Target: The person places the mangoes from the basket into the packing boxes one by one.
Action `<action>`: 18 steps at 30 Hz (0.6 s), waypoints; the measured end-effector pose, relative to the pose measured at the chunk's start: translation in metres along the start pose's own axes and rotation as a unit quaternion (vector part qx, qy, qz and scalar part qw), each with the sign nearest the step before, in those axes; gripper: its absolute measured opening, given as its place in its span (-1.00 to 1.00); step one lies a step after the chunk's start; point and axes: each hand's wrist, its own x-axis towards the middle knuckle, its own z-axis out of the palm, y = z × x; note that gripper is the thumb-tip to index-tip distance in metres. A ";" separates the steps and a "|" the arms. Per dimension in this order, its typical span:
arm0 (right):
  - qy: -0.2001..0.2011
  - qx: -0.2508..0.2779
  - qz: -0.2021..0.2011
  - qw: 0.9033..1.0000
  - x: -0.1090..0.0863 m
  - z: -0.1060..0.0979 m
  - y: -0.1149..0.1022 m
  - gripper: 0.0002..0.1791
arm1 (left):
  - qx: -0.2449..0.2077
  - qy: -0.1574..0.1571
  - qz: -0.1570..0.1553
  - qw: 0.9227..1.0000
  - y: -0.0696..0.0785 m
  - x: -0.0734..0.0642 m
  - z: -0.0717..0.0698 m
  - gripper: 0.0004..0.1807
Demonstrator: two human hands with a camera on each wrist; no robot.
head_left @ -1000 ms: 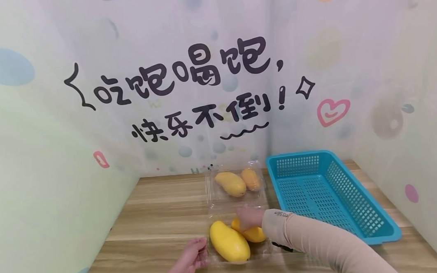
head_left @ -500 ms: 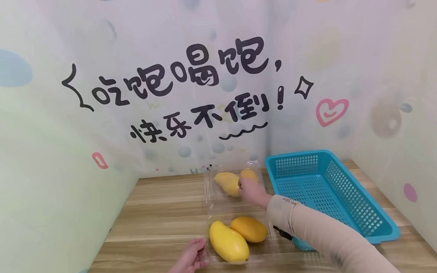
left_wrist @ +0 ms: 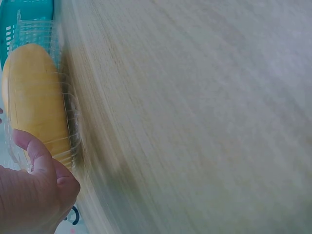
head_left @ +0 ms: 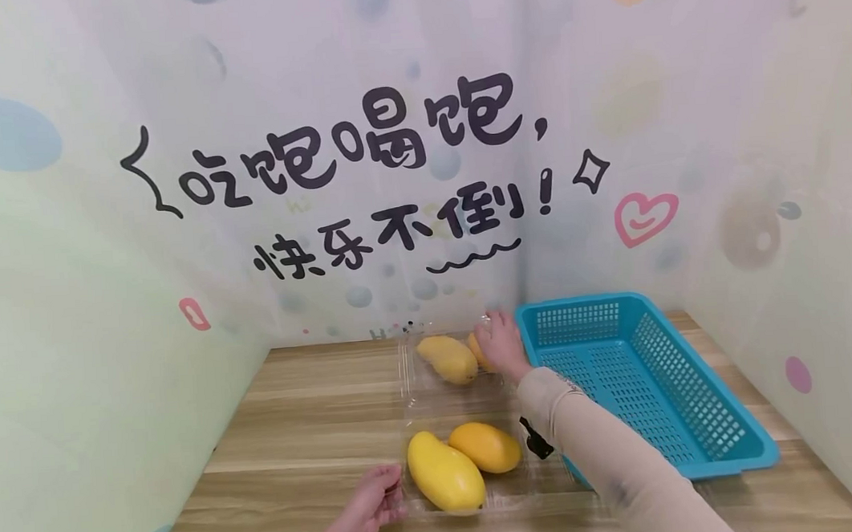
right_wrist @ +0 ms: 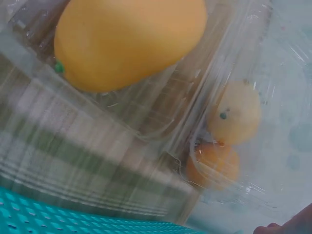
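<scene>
A clear plastic clamshell box (head_left: 506, 495) lies with its lid raised at the back. Inside its front half are a large yellow mango (head_left: 446, 472) and a smaller orange-yellow mango (head_left: 484, 448). My left hand (head_left: 375, 498) pinches the box's left rim; the left wrist view shows its thumb against the plastic (left_wrist: 22, 139). My right hand (head_left: 501, 344) is at the back right, by the lid's upper edge, with fingers extended. It partly covers an orange fruit (head_left: 477, 352) beside a paler mango (head_left: 449, 360), both behind clear plastic. In the right wrist view, only a bit of this hand (right_wrist: 292, 225) shows.
A blue perforated plastic basket (head_left: 739, 442) stands to the right, close to the right forearm. Wood-grain tabletop (head_left: 282, 418) stretches to the left. A printed fabric wall (head_left: 356, 45) rises right behind the fruit.
My right hand has moved from above the smaller front mango back to the lid's upper right edge, uncovering that mango. My left hand has stayed on the box's rim.
</scene>
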 end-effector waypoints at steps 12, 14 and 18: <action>0.001 0.066 0.028 0.997 -0.004 -0.003 0.003 -0.37 | 0.001 0.004 0.000 1.000 0.000 -0.001 0.001 -0.85; 0.009 0.090 0.032 0.995 -0.005 -0.005 0.000 -0.38 | 0.000 0.006 -0.001 1.000 0.000 -0.001 0.001 -0.86; 0.007 0.133 0.041 0.990 -0.007 -0.012 -0.003 -0.39 | -0.001 0.002 -0.002 1.000 0.001 -0.001 0.001 -0.87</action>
